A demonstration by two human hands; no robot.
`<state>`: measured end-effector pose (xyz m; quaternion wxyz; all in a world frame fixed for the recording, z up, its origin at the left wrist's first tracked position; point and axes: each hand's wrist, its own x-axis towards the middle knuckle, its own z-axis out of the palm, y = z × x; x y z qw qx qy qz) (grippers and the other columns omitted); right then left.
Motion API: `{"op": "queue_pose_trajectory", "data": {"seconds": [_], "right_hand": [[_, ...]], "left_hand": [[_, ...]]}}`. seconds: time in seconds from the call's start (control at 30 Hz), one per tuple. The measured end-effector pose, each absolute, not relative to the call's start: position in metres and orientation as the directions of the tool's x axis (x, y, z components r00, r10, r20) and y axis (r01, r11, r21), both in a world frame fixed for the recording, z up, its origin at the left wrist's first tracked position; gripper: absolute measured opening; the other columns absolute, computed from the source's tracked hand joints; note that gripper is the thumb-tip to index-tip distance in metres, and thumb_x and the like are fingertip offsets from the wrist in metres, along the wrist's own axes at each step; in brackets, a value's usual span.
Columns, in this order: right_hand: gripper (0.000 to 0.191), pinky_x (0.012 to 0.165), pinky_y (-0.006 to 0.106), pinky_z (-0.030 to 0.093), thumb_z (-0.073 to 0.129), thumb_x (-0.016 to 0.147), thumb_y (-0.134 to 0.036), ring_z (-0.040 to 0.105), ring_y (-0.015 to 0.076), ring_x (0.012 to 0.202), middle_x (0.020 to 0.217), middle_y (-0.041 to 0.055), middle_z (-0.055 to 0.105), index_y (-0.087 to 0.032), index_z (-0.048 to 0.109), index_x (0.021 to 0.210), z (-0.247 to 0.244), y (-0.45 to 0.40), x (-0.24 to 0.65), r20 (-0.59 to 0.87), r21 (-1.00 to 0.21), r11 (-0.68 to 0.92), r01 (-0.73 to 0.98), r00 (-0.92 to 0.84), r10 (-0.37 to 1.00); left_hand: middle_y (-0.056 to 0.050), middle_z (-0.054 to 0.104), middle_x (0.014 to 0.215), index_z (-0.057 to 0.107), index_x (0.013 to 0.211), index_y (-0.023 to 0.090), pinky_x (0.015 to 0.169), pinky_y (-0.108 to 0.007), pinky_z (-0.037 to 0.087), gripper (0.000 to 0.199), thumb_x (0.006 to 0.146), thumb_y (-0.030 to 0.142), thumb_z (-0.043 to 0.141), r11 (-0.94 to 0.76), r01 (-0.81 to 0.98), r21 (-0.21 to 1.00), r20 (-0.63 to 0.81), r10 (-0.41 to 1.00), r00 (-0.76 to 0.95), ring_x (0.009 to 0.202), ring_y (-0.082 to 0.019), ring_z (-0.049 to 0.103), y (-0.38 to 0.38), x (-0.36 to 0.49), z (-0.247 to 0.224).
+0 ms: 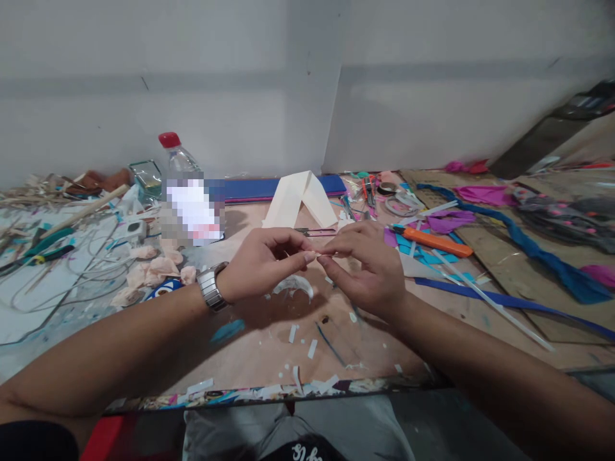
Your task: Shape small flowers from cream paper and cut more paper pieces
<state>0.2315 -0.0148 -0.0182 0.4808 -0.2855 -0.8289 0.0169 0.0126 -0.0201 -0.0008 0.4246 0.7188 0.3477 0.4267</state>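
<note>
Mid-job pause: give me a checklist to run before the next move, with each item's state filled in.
1. Left hand and right hand in view, fingertips close together: ok.
2. Firm grip on a piece between the fingertips: cannot tell, too small to make out.
3. Orange cutter apart from both hands: ok, it lies right of the right hand.
4. Worktop below the hands free of scraps: not ok, white scraps lie there.
5. Red cap on the bottle: ok.
</note>
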Motion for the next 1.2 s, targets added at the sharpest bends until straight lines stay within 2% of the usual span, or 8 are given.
{"op": "queue_pose_trajectory", "data": {"seconds": [0.2, 0.6, 0.8, 1.2], "right_hand": [[0.005, 0.081, 0.041, 0.047, 0.075, 0.092, -0.022, 0.066, 0.0225, 0.086, 0.081, 0.0013, 0.075, -0.024, 0.071, 0.093, -0.019, -0.014, 0.231, 0.789, -0.300, 0.837, 0.457, -0.375, 0.488], [0.006, 0.083, 0.041, 0.045, 0.076, 0.092, -0.024, 0.067, 0.0217, 0.085, 0.080, 0.0005, 0.074, -0.024, 0.070, 0.090, -0.020, -0.013, 0.230, 0.795, -0.308, 0.832, 0.461, -0.355, 0.491], [0.004, 0.083, 0.042, 0.045, 0.075, 0.093, -0.027, 0.067, 0.0222, 0.085, 0.081, 0.0009, 0.075, -0.025, 0.071, 0.092, -0.020, -0.014, 0.230, 0.795, -0.316, 0.830, 0.459, -0.349, 0.496], [0.006, 0.084, 0.041, 0.046, 0.075, 0.093, -0.024, 0.068, 0.0210, 0.084, 0.086, 0.0010, 0.077, -0.025, 0.070, 0.095, -0.019, -0.014, 0.229, 0.807, -0.295, 0.855, 0.427, -0.367, 0.462]], "left_hand": [[-0.005, 0.078, 0.082, 0.077, 0.092, 0.014, 0.061, -0.020, 0.053, 0.013, 0.093, 0.026, 0.073, -0.565, 0.239, 0.790, 0.455, 0.801, 0.388, 0.067, -0.010, 0.067, -0.021, 0.014, -0.003], [-0.005, 0.078, 0.086, 0.079, 0.099, 0.017, 0.066, -0.022, 0.052, 0.013, 0.098, 0.025, 0.069, -0.732, 0.296, 0.613, 0.598, 0.675, 0.432, 0.072, -0.011, 0.067, -0.020, 0.013, -0.007], [-0.006, 0.080, 0.091, 0.078, 0.103, 0.019, 0.076, -0.025, 0.054, 0.014, 0.101, 0.025, 0.066, -0.805, 0.318, 0.500, 0.668, 0.593, 0.450, 0.083, -0.014, 0.072, -0.020, 0.013, -0.011], [-0.007, 0.079, 0.096, 0.074, 0.106, 0.019, 0.080, -0.028, 0.056, 0.016, 0.103, 0.018, 0.059, -0.824, 0.326, 0.464, 0.671, 0.567, 0.477, 0.090, -0.016, 0.073, -0.020, 0.012, -0.012]]}}
